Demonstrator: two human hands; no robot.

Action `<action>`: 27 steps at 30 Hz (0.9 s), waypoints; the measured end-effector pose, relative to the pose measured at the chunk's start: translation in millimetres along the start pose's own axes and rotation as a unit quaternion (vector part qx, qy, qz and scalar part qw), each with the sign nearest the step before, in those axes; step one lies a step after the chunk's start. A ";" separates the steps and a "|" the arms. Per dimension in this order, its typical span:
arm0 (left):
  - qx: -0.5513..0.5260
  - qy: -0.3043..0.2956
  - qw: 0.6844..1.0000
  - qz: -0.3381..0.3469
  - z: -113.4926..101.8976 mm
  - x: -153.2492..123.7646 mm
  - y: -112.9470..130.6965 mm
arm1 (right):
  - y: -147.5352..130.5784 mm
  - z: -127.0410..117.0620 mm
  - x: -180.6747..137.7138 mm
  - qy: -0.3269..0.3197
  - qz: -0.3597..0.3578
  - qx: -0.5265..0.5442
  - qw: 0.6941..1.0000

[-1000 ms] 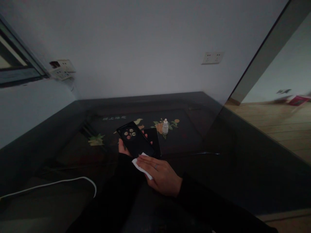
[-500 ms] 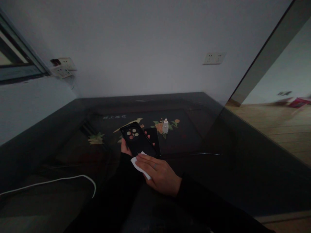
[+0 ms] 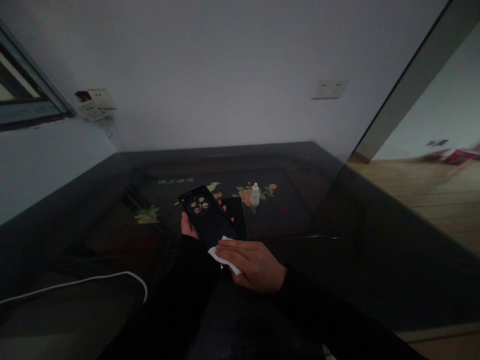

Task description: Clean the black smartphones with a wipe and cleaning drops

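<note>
My left hand (image 3: 188, 227) is wrapped round a black phone case (image 3: 212, 220) from underneath, its fingertips showing past the far edge. Round camera cutouts sit at the case's upper end. A white wipe (image 3: 228, 260) is pinched under the fingers of my right hand (image 3: 258, 265), which wears a ring, and it presses on the case's near end. Partly hidden behind the case, a flat dark phone-like slab (image 3: 240, 215) lies on the table. Just right of that slab a small white dropper bottle (image 3: 255, 195) stands upright.
The dark glossy table (image 3: 356, 260) has a flower print and meets a pale wall. A white cable (image 3: 93, 279) runs in from the left. Wall sockets (image 3: 330, 89) are above, and a window frame (image 3: 33, 100) is at the left.
The phone case has shifted slightly left and tilted in my left hand. My right hand with the wipe has slid a little to the right along the case's near end.
</note>
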State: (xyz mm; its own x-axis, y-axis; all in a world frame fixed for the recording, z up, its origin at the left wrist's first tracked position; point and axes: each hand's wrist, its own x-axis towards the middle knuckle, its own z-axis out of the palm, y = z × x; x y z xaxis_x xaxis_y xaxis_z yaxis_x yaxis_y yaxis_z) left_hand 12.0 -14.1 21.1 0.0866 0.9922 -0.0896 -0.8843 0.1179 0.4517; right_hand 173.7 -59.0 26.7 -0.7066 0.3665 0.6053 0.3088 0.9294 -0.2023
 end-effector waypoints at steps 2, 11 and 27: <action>0.006 0.008 1.000 0.014 -1.0 1.7 -1.2 | 7.6 -3.3 -2.7 -0.012 0.026 -0.006 1.000; 0.043 -0.035 0.998 0.020 -7.7 4.6 -1.2 | 3.7 -0.9 -2.1 -0.034 -0.002 0.011 0.999; 0.034 -0.005 0.999 0.025 -10.5 7.4 -0.3 | 9.7 -2.4 -3.5 -0.030 0.059 0.003 0.998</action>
State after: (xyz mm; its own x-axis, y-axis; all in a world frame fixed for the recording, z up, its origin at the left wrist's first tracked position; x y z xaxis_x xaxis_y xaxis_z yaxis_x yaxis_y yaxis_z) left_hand 8.1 -7.3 11.0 0.0470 0.9973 -0.0565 -0.8545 0.0694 0.5148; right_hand 180.7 -51.4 24.5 -0.7029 0.4747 0.5297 0.3878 0.8800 -0.2742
